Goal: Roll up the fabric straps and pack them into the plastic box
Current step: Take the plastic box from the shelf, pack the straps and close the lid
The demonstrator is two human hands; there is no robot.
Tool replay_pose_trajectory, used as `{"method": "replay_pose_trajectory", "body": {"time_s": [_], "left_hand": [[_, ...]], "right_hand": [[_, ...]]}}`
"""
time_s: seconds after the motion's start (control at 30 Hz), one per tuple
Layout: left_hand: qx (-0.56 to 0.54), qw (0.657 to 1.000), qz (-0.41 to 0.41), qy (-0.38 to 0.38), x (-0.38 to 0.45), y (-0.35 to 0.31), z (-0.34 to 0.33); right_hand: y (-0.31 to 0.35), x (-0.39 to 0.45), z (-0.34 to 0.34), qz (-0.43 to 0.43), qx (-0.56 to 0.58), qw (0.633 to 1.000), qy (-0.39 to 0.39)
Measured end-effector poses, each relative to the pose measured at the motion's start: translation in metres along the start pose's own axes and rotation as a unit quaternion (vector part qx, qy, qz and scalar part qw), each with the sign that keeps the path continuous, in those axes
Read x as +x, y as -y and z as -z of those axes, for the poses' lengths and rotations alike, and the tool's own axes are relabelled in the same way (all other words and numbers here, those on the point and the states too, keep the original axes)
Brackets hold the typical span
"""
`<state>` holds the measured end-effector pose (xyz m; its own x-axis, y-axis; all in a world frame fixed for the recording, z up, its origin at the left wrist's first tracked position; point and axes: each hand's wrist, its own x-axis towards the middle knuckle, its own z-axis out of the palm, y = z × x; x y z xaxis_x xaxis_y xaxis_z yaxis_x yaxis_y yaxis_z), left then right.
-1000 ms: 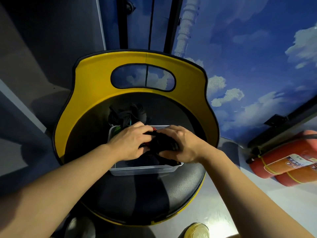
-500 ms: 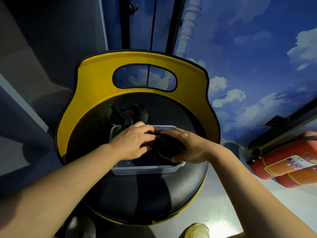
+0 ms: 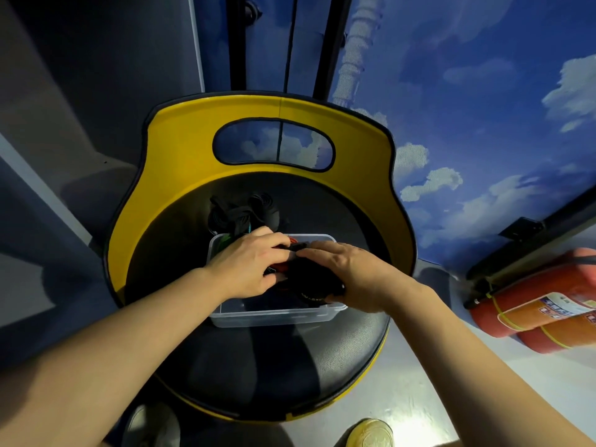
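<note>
With both hands over the clear plastic box (image 3: 274, 317) on the black seat of the yellow-backed chair (image 3: 193, 150), the right hand (image 3: 348, 272) curls around a rolled black strap (image 3: 309, 285) at the box's right side. Left hand (image 3: 248, 269) has its fingers bent onto the same bundle beside a red strap (image 3: 283, 267). Loose black straps (image 3: 245, 214) lie just behind the box. Red fire extinguishers (image 3: 541, 304) sit on the floor at right.

box (image 3: 274, 317): clear plastic, open, upright on black seat | rolled strap (image 3: 311, 282): black, over box's right half | loose straps (image 3: 245, 214): black heap behind box
</note>
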<state>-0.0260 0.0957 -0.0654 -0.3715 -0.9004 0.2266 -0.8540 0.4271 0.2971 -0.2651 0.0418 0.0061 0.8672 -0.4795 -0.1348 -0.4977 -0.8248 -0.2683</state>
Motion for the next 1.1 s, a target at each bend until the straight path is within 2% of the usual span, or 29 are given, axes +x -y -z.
{"method": "replay_pose_trajectory", "body": {"time_s": [0.13, 0.27, 0.4, 0.6, 0.83, 1.1], "left_hand": [[0.006, 1.0, 0.009, -0.002, 0.0, -0.001, -0.002], [0.014, 1.0, 0.021, -0.017, -0.001, -0.004, -0.004], [0.027, 0.999, 0.023, -0.019, -0.002, -0.007, -0.005], [0.044, 0.999, 0.016, -0.023, -0.003, -0.009, -0.006], [0.081, 0.996, 0.022, -0.026, -0.005, -0.01, -0.008], [0.037, 0.997, 0.064, 0.003, -0.004, -0.011, -0.004]], "right_hand": [[-0.004, 0.001, -0.002, -0.005, 0.018, 1.0, -0.003], [-0.007, 0.0, -0.015, -0.042, 0.057, 0.997, 0.03], [-0.006, -0.001, -0.016, -0.043, 0.121, 0.992, 0.009], [-0.008, -0.003, -0.024, -0.071, 0.141, 0.987, 0.006], [-0.005, 0.005, -0.03, -0.102, 0.108, 0.988, 0.042], [-0.008, 0.003, -0.038, -0.122, 0.026, 0.992, 0.024]]}}
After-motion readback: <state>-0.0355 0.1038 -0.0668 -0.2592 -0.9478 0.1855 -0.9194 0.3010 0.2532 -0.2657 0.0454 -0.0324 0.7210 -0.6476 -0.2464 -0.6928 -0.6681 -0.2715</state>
